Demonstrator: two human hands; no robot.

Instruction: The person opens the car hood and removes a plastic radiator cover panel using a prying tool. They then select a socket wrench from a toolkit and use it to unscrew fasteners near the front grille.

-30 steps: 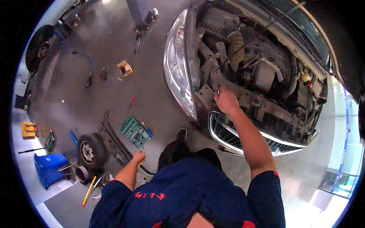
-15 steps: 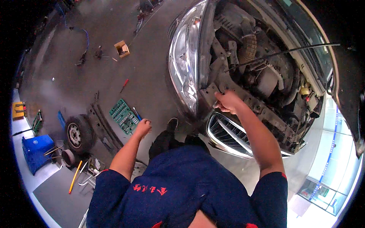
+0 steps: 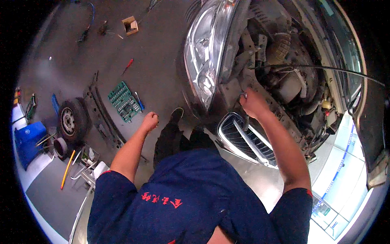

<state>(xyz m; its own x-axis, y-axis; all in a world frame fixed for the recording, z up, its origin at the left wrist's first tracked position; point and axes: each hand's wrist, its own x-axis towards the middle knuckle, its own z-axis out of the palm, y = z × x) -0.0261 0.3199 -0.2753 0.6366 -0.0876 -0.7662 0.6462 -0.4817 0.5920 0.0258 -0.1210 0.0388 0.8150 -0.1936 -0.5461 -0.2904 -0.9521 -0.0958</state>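
My right hand [image 3: 255, 104] is at the front crossmember [image 3: 266, 95] of a car, just behind the headlight [image 3: 203, 53]. Its fingers are curled in, and whatever they grip is too small and dark to make out. Below that hand lies the chrome-edged grille [image 3: 248, 140]. My left hand [image 3: 150, 121] hangs loosely closed over the floor, touching nothing around it; what it may hold is hidden. Nearest to it on the floor is an open green socket set [image 3: 124, 101], with a blue-handled screwdriver [image 3: 139, 101] along its right side.
The open engine bay [image 3: 284, 77] is crossed by a thin dark rod [image 3: 321, 66]. On the floor lie a red-handled screwdriver [image 3: 129, 64], a cardboard box [image 3: 130, 26], a long dark metal beam [image 3: 101, 110] and a wheel [image 3: 72, 118]. A blue bin [image 3: 30, 140] stands at the left.
The view has shifted, so the floor things sit higher and further left. My right hand's fingers, with one stretched forward before, are now curled in. My left hand stays closed.
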